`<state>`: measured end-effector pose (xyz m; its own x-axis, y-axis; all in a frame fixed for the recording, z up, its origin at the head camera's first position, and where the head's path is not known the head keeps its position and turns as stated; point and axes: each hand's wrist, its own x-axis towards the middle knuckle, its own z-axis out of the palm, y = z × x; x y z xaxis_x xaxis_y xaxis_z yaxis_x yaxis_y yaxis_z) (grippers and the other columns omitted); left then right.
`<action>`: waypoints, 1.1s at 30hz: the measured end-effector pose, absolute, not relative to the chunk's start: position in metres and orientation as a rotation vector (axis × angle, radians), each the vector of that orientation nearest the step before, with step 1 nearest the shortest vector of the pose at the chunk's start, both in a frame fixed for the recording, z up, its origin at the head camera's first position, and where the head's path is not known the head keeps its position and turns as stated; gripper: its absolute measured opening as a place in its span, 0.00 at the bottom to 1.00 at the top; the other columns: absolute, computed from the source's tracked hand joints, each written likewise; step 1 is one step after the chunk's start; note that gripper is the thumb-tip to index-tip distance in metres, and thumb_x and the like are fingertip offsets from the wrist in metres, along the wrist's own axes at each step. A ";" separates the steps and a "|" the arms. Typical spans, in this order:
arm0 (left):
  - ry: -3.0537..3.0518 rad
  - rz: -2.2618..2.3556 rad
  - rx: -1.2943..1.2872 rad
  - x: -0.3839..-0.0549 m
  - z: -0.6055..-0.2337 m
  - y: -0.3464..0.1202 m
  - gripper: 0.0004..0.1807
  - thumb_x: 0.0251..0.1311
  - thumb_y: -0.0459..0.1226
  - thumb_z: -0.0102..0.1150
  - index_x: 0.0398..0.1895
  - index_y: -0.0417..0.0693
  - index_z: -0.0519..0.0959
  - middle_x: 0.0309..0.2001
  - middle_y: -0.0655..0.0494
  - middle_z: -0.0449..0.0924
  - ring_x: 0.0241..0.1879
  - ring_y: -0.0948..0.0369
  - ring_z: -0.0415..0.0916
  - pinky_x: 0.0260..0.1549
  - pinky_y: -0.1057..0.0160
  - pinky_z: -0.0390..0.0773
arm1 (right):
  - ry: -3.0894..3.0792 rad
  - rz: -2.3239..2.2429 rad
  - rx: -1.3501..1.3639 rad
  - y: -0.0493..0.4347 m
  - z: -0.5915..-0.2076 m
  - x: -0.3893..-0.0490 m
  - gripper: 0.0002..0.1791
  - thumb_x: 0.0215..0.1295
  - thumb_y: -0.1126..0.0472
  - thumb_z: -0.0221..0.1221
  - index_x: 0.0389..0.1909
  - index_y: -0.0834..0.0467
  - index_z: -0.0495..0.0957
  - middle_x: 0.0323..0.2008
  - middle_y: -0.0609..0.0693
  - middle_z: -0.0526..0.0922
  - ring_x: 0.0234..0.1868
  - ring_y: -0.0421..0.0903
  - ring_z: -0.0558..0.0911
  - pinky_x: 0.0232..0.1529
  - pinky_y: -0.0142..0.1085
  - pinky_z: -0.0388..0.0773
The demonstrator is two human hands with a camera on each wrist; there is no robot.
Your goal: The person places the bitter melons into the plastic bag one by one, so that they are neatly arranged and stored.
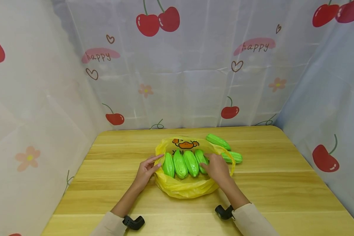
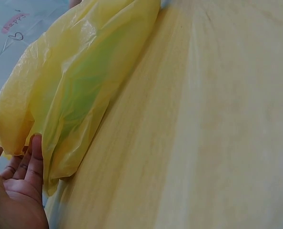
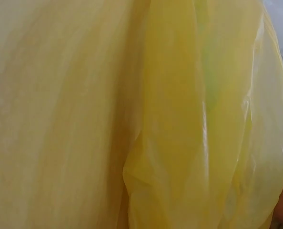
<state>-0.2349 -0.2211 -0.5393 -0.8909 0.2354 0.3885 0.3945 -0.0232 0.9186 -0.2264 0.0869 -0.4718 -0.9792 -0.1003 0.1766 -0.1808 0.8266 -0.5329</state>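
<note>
A yellow plastic bag [image 1: 186,190] with a duck print lies with its mouth wide, and several glossy green gourd-like vegetables [image 1: 180,165] sit side by side inside it. My left hand [image 1: 145,170] pinches the bag's left rim between thumb and fingers; the left wrist view shows its fingers [image 2: 35,162] at the yellow plastic. Inside the right part of the mouth, my right hand [image 1: 219,168] holds the rightmost green vegetable [image 1: 200,159] of the row. Only a sliver of that hand appears in the right wrist view, mostly hidden by the bag [image 3: 175,119].
Two more green vegetables lie on the wooden table just right of the bag, one farther back [image 1: 218,141] and one [image 1: 236,157] partly behind the bag's handle loop. A cherry-print curtain [image 1: 177,98] stands behind the table, with more curtain on both sides.
</note>
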 end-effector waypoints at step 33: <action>-2.107 -2.051 -0.705 -0.235 -0.539 -0.221 0.21 0.71 0.30 0.57 0.65 0.32 0.75 0.65 0.35 0.73 0.69 0.52 0.66 0.66 0.70 0.66 | -2.781 0.925 0.312 0.085 -0.434 -0.212 0.24 0.63 0.57 0.71 0.57 0.65 0.83 0.46 0.63 0.87 0.30 0.53 0.86 0.28 0.43 0.83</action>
<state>-0.2349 -0.2212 -0.5390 -0.8847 0.2436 0.3975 0.4040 -0.0253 0.9144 -0.2116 0.0846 -0.4336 -0.9590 -0.1370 0.2482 -0.2584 0.7826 -0.5663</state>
